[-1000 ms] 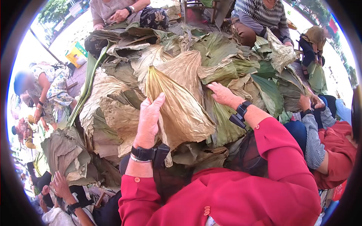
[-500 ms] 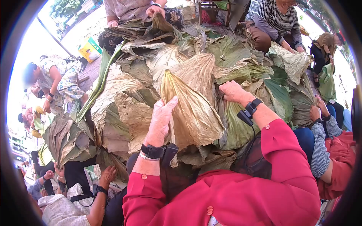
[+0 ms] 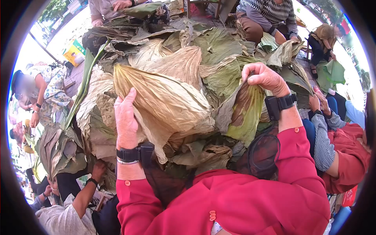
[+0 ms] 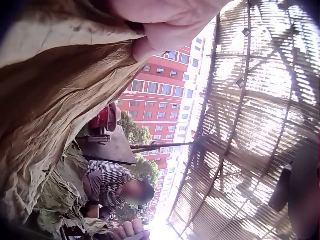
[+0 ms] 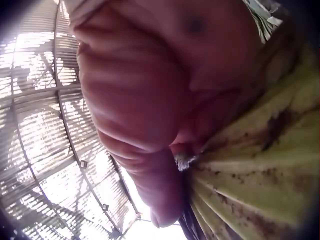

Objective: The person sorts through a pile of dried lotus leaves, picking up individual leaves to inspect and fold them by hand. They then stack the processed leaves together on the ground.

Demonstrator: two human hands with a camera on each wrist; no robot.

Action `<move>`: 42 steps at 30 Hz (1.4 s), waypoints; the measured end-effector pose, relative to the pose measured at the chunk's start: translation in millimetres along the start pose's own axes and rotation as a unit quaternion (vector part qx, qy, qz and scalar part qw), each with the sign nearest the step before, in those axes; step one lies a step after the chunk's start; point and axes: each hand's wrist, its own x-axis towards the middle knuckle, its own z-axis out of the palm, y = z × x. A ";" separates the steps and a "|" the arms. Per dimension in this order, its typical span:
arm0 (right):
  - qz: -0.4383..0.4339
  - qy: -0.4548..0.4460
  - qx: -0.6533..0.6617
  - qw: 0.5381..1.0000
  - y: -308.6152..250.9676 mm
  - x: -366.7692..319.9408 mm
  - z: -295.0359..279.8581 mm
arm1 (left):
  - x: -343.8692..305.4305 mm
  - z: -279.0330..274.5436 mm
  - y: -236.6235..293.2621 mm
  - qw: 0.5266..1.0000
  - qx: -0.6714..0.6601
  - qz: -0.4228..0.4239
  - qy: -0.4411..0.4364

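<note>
My left hand grips a tan dried lotus leaf, thumb on top, with the folded leaf fanning out to the right. In the left wrist view this leaf spreads below the fingers, its veins showing. To the right, my right hand pinches the gathered top of another lotus leaf, yellow-green with brown patches, that hangs down from the fingertips. The right wrist view shows the thumb and curled fingers close around that leaf, which has dark spots along its folds.
A broad heap of dried leaves lies in front of me. A long green stalk leans at its left. Several people sit around it, one in a striped top, another in red at my right. A yellow-green box stands back left.
My right hand has gone from touching the heap to lifting the yellow-green leaf by its top. The left hand has shifted left with the tan leaf, which now tilts more sideways.
</note>
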 end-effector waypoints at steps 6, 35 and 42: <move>0.019 -0.055 0.004 0.998 -6.7 2.5 34.9 | 6.6 6.0 -22.2 0.998 0.029 0.046 -0.010; -0.274 0.216 -0.405 0.845 -12.5 53.5 109.3 | -45.8 51.9 -49.5 0.929 0.088 -0.197 -0.300; 0.021 -0.031 -0.013 0.999 6.1 44.8 102.7 | -45.4 47.5 -34.3 0.921 0.081 -0.245 -0.292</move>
